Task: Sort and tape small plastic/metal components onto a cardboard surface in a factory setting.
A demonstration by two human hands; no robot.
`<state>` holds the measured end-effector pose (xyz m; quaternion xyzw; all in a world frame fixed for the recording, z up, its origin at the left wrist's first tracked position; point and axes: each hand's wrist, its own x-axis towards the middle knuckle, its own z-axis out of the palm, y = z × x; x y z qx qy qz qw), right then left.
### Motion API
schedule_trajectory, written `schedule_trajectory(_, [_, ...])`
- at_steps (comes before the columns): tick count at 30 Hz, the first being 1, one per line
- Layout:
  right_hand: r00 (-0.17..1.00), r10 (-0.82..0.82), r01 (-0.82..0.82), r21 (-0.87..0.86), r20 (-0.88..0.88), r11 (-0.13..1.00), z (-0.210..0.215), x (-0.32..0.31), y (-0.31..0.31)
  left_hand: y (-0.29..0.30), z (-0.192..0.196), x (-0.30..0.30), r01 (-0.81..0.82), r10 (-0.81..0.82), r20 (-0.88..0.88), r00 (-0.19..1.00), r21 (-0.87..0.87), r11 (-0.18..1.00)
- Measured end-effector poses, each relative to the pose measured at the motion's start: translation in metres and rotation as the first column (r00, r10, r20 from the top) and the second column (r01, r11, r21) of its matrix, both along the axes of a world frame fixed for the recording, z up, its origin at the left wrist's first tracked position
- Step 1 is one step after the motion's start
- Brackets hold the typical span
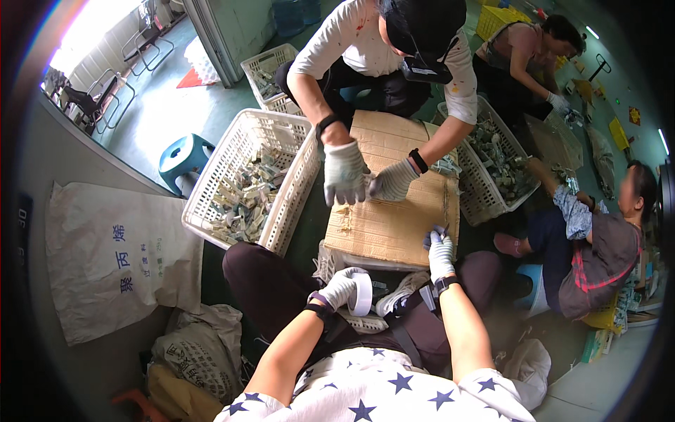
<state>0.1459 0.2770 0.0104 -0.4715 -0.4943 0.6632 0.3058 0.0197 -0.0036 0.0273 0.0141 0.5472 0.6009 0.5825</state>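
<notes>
My left hand (340,287), in a striped work glove, grips a white ring-shaped roll of tape (361,294) above my lap. My right hand (441,254), gloved alike, is closed at the near right edge of a brown cardboard sheet (380,228). Its fingertips pinch something small and dark that I cannot make out. Opposite me, a co-worker leans over the same cardboard. Their gloved hands (344,174) are close together above its middle, and what they hold, if anything, is hidden.
White plastic crates of small parts stand left (288,211) and right (467,179) of the cardboard. Part of another basket (365,324) shows beneath it, between my legs. Two more people sit at the right. A blue stool (184,156) and a white sack (105,281) are at the left.
</notes>
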Motion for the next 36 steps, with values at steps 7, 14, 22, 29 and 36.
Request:
schedule_trajectory(7, [1.000, -0.004, 0.004, -0.002, 0.012, 1.000, 0.003, -0.004, -0.001, -0.001, -0.001, 0.000, -0.008, 0.008, -0.015, 1.000, -0.009, 1.000])
schedule_trajectory(14, [1.000, -0.012, 0.012, 0.060, 0.002, 0.998, -0.008, -0.003, 0.002, -0.002, 0.003, 0.001, 0.018, -0.018, -0.014, 1.000, -0.040, 0.999])
schedule_trajectory(22, [1.000, -0.012, 0.012, 0.053, 0.008, 0.999, -0.001, -0.003, -0.006, -0.004, 0.011, -0.002, -0.069, 0.070, -0.095, 0.993, 0.010, 0.998])
schedule_trajectory(29, [0.904, 0.230, -0.346, 0.301, 0.361, 0.889, -0.015, 0.022, -0.039, 0.003, 0.025, -0.002, -0.059, 0.062, -0.182, 0.981, 0.022, 0.998])
schedule_trajectory(36, [0.416, 0.558, -0.899, 0.417, 0.718, 0.133, 0.093, -0.034, -0.087, 0.005, 0.011, 0.005, -0.091, 0.092, -0.041, 0.995, 0.025, 0.995])
